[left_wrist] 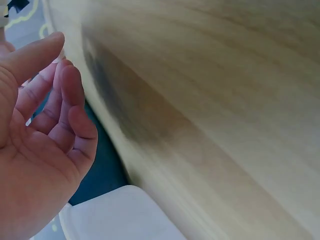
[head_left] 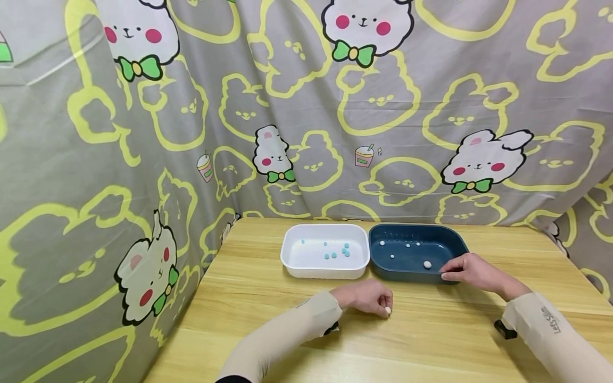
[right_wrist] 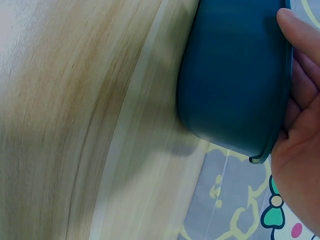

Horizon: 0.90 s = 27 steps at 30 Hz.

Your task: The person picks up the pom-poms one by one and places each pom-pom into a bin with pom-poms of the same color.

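My left hand (head_left: 367, 297) is low over the table in front of the trays, pinching a small white ball (head_left: 388, 310) between thumb and fingertips. In the left wrist view only a sliver of that ball shows behind the thumb. At the front right corner of the dark blue tray (head_left: 407, 276), my right hand (head_left: 471, 270) grips the rim, thumb outside and fingers over the inner side. Inside this tray lie several small white balls and one larger white ball (head_left: 427, 264), close to the right fingertips.
A white tray (head_left: 325, 273) stands against the dark blue tray's left side, with several small turquoise balls (head_left: 333, 255) in it. Both stand on a wooden table (head_left: 268, 303). A patterned grey curtain (head_left: 306, 117) hangs behind the table and along its left side.
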Each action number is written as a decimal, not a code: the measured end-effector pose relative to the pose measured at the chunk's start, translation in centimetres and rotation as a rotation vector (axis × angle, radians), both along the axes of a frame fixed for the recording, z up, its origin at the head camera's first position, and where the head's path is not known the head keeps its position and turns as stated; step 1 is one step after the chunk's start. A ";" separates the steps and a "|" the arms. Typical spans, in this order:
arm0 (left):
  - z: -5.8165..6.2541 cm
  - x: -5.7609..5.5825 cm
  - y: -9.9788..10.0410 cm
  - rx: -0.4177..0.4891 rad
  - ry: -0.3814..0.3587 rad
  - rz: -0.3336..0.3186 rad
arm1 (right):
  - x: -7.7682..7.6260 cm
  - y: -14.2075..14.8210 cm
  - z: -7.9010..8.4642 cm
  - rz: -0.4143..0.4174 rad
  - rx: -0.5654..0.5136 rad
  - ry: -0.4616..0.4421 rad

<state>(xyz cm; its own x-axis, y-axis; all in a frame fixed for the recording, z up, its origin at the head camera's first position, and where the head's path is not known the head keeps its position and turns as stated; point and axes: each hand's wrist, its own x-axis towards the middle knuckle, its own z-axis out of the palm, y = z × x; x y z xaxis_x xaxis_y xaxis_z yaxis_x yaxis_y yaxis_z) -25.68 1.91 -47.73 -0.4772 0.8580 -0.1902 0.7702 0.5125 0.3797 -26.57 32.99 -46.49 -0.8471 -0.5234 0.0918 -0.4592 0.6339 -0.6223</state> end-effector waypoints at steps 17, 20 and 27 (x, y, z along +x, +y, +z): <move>1.8 -1.0 -0.3 0.115 0.024 0.043 | 0.0 -0.1 0.1 -0.002 0.003 -0.023; 2.2 -1.2 -0.5 0.138 0.019 0.049 | 0.0 -0.1 0.1 -0.003 0.002 -0.024; 3.2 -1.5 -0.5 0.183 0.008 0.090 | 0.0 -0.1 -0.1 -0.005 0.001 -0.023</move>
